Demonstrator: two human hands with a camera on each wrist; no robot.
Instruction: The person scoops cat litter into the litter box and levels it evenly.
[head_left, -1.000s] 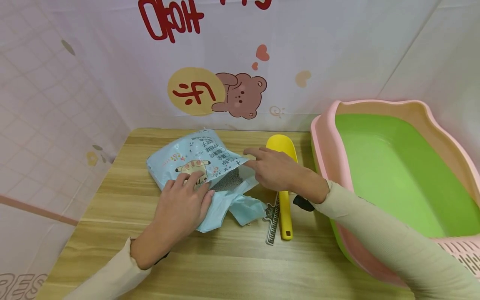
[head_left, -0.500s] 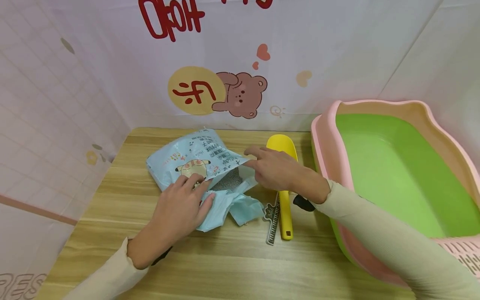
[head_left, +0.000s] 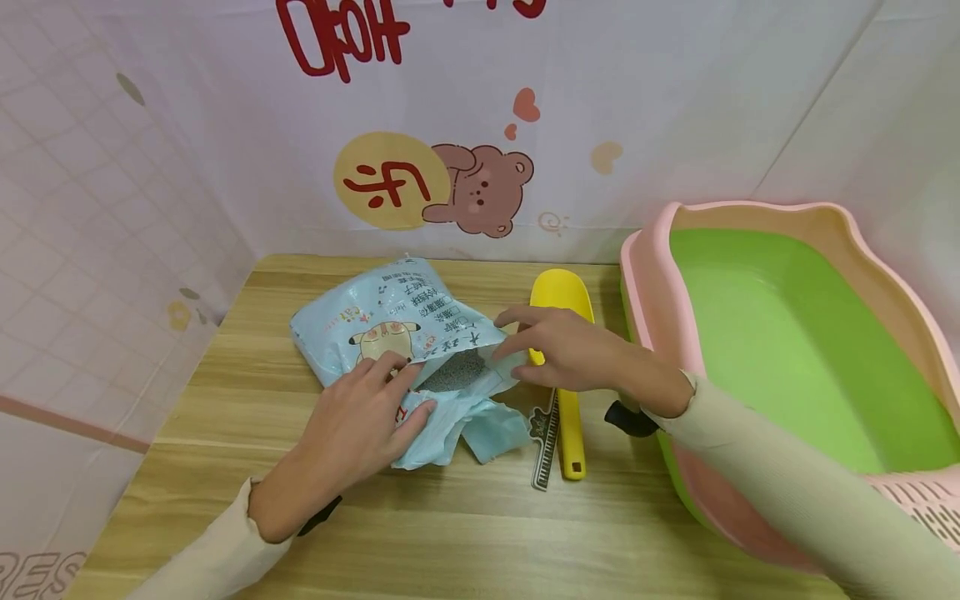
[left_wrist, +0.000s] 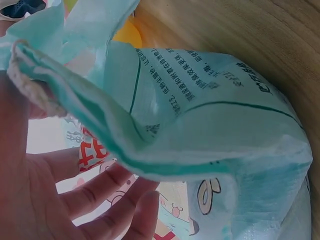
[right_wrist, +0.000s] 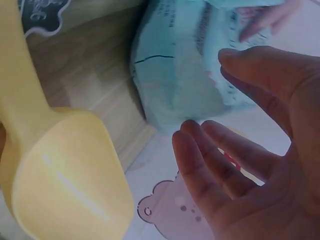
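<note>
A light blue bag of cat litter (head_left: 457,317) lies on the table with its torn mouth facing the near right; grey granules (head_left: 457,371) show inside. My left hand (head_left: 356,421) rests on the bag's left mouth corner, thumb over the lower flap and index finger at the upper edge. In the left wrist view its fingers (left_wrist: 95,192) lie loosely bent along the printed side. At the right end of the mouth, my right hand (head_left: 573,346) has its fingers spread and relaxed. The right wrist view shows a gap between that hand and the bag (right_wrist: 180,70).
Beneath and beside the right hand lies a yellow scoop (head_left: 572,433). A black, comb-like toothed strip (head_left: 545,442) with a bear-shaped part lies against its handle. To the right stands a pink and green litter box (head_left: 780,350). A printed cloth (head_left: 622,100) hangs behind the wooden table (head_left: 465,533).
My right hand has let go of the bag's upper edge and drawn slightly right, fingers spreading. The upper edge has dropped a little. My left thumb has moved away from its index finger.
</note>
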